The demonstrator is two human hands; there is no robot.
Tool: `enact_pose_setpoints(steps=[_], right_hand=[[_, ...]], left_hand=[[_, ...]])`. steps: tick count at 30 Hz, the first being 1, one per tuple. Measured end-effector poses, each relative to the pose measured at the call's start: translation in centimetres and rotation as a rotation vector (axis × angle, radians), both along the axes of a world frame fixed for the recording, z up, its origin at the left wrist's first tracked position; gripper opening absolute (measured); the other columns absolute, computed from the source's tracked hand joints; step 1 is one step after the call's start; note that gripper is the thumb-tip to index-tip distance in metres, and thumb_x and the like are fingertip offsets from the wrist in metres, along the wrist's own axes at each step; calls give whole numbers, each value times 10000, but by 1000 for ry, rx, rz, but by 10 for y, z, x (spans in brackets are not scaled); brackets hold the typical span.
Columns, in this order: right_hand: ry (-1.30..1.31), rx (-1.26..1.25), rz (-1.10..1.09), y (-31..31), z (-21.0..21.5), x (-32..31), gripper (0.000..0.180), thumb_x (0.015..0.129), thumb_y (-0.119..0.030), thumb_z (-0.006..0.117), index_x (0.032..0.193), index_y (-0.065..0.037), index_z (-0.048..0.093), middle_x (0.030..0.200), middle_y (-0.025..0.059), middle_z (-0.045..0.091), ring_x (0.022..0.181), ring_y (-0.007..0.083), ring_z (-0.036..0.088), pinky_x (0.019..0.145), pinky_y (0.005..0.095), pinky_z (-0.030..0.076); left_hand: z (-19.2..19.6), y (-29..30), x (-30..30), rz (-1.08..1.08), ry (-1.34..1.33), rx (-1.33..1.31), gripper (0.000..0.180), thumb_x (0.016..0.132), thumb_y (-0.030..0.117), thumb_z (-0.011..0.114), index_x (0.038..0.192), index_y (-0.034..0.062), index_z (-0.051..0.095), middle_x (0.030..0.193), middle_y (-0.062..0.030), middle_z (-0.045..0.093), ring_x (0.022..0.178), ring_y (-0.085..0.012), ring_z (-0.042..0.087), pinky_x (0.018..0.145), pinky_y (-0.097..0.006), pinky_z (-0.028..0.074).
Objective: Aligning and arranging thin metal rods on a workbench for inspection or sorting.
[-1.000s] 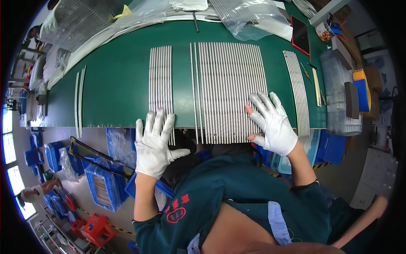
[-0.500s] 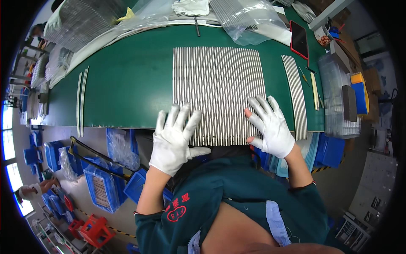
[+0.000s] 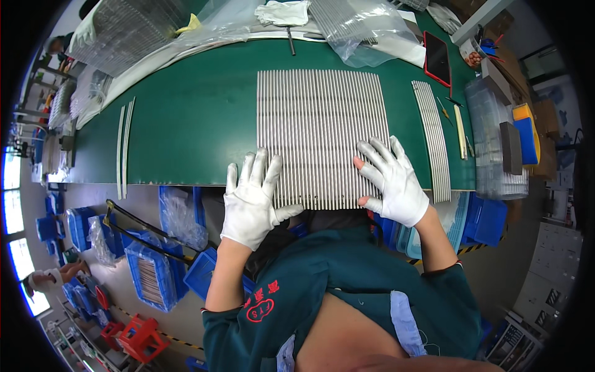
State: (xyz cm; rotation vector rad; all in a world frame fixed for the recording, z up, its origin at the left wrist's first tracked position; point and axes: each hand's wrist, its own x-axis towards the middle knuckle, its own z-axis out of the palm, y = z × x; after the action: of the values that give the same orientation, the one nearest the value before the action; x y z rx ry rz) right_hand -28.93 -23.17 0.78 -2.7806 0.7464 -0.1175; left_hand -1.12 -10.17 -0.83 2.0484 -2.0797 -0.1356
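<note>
A wide row of thin silver metal rods (image 3: 322, 124) lies side by side on the green tabletop, its near ends at the table's front edge. My left hand (image 3: 249, 208), in a white glove, rests at the row's near left corner. Its fingers are stretched out, and the thumb points along the near ends. At the near right side my gloved right hand (image 3: 395, 183) lies with fingers spread, partly over the outer rods. Bare thumb and index fingertips show through that glove. Neither hand is closed around anything.
A narrower bundle of rods (image 3: 432, 139) lies to the right, and a few loose rods (image 3: 126, 149) lie far left. A red-edged phone (image 3: 437, 59), small tools and clear plastic boxes (image 3: 489, 136) stand at right. Plastic bags (image 3: 365, 31) cover the back. Blue crates (image 3: 149, 273) stand below, left.
My left hand has slid slightly left, its fingers closer together and covering less of the row. My right hand has shifted slightly left and away from me. The view has shifted a little.
</note>
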Motion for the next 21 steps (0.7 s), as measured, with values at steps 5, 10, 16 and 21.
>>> enact_pose_setpoints(steps=[5, 10, 16, 21], right_hand=[[-6, 10, -5, 0, 0, 1, 737, 849, -594, 547, 1407, -122, 454, 1468, 190, 416, 1367, 419, 360, 1137, 609, 198], [-213, 25, -51, -10, -8, -2, 724, 882, -607, 520, 1415, -124, 436, 1459, 197, 428, 1352, 435, 383, 1142, 557, 244], [-96, -114, -48, -28, -3, 13, 735, 919, -639, 415, 1414, -96, 434, 1456, 186, 431, 1354, 429, 369, 1139, 564, 230], [9, -116, 5, -31, -6, 24, 712, 895, -592, 456, 1370, -62, 486, 1451, 184, 438, 1336, 413, 395, 1127, 611, 207]], left_hand=[[1, 4, -1, -37, -19, 18, 969, 701, 746, 585, 1434, 130, 433, 1443, -183, 442, 1333, -398, 403, 1092, -612, 259], [1, 5, 8, -67, 50, 26, 937, 724, 725, 593, 1440, 144, 429, 1468, -192, 417, 1353, -397, 385, 1108, -595, 254], [5, -35, 32, 102, -95, 27, 838, 806, 662, 585, 1388, 72, 461, 1432, -207, 465, 1366, -380, 375, 1136, -558, 228], [4, -66, 28, 76, -40, 38, 789, 826, 600, 617, 1403, 83, 466, 1442, -180, 462, 1382, -348, 374, 1155, -521, 228]])
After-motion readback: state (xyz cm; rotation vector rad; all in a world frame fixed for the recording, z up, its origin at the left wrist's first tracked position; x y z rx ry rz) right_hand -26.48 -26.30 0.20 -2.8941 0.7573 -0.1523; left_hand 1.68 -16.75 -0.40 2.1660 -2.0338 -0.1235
